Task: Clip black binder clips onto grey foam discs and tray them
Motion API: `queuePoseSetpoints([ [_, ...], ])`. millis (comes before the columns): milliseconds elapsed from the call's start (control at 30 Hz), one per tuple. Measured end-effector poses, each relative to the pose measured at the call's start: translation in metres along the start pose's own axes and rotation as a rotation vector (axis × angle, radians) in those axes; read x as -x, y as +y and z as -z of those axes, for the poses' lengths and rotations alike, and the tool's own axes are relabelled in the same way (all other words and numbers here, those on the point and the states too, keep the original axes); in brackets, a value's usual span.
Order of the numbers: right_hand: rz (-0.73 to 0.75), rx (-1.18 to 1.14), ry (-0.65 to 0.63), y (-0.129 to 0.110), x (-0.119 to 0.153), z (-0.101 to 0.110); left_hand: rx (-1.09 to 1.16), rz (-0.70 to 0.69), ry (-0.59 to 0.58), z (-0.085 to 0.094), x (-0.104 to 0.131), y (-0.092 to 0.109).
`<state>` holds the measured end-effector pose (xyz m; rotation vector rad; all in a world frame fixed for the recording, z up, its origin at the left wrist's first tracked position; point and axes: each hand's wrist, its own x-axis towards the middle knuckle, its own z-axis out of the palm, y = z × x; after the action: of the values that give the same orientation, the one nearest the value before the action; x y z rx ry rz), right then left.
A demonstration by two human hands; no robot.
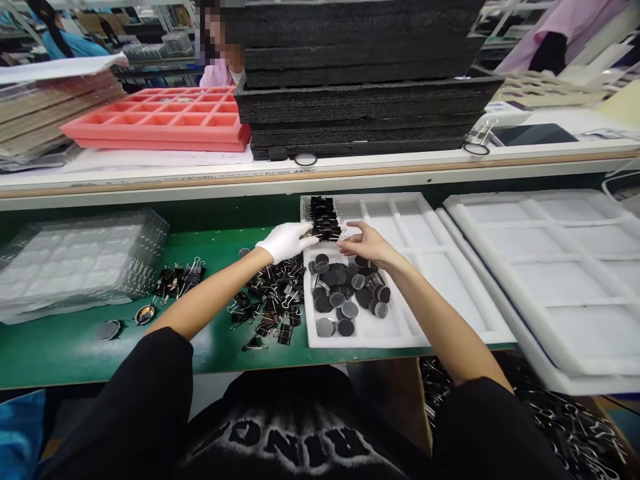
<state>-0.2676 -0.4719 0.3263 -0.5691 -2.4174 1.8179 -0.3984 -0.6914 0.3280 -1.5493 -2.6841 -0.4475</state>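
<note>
My left hand [287,242], in a white glove, reaches to the left side of a row of black binder clips [324,219] in the upper left of a white foam tray [370,333]. Its fingers are stretched out, with the tips by the clips' wire handles. On the row's right side is my bare right hand [369,244], thumb and fingers apart, close to the lowest clips. Whether the fingertips touch the clips is hard to see. Below the hands, many dark round discs [340,293] lie in the tray. A loose pile of binder clips [275,300] lies left of it.
Clear plastic trays [75,260] are stacked at left, near more clips [177,280] and two round pieces. More white trays [575,267] stand at right. A shelf edge [200,183] crosses behind, bearing red trays [160,120] and tall black foam [365,100]. People are beyond.
</note>
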Motion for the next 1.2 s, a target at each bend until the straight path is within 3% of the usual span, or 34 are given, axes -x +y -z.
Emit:
queuePoseSetpoints([
  [100, 0.151, 0.34, 0.066, 0.01, -0.011, 0.003, 0.02, 0.03, -0.047, -0.012, -0.007, -0.004],
  [267, 0.298, 0.626, 0.029, 0.017, -0.019, 0.002, -0.305, -0.065, 0.034, -0.021, -0.01, 0.0],
  [467, 0.33, 0.954, 0.038, 0.013, -0.009, -0.005, -0.278, -0.036, -0.009, -0.022, -0.012, 0.0],
  [567, 0.335, 1.123, 0.068, 0.01, -0.006, -0.007, -0.263, -0.113, -0.096, -0.019, -0.012, -0.002],
  [667, 0.339, 1.149, 0.096, 0.008, -0.004, -0.005, -0.246, -0.192, -0.144, -0.007, -0.001, -0.004],
  [800, 0.428, 1.153, 0.125, 0.004, 0.011, -0.007, -0.234, -0.15, -0.09, 0.029, 0.054, -0.014],
  [900, 0.54, 1.171, 0.053, -0.006, 0.028, -0.019, -0.145, 0.021, 0.039, 0.059, 0.123, -0.033],
  [967, 0.636, 1.145, -0.058, -0.016, 0.037, -0.035, -0.083, 0.205, 0.189, 0.067, 0.173, -0.051],
  [1033, 0.747, 1.096, -0.181, -0.031, 0.041, -0.06, -0.058, 0.474, 0.401, 0.059, 0.22, -0.07],
  [1100, 0.847, 1.068, -0.309, -0.048, 0.04, -0.094, -0.083, 0.761, 0.612, 0.036, 0.258, -0.086],
  [1200, 0.945, 1.092, -0.515, -0.073, 0.024, -0.161, -0.174, 0.962, 0.726, -0.013, 0.293, -0.097],
])
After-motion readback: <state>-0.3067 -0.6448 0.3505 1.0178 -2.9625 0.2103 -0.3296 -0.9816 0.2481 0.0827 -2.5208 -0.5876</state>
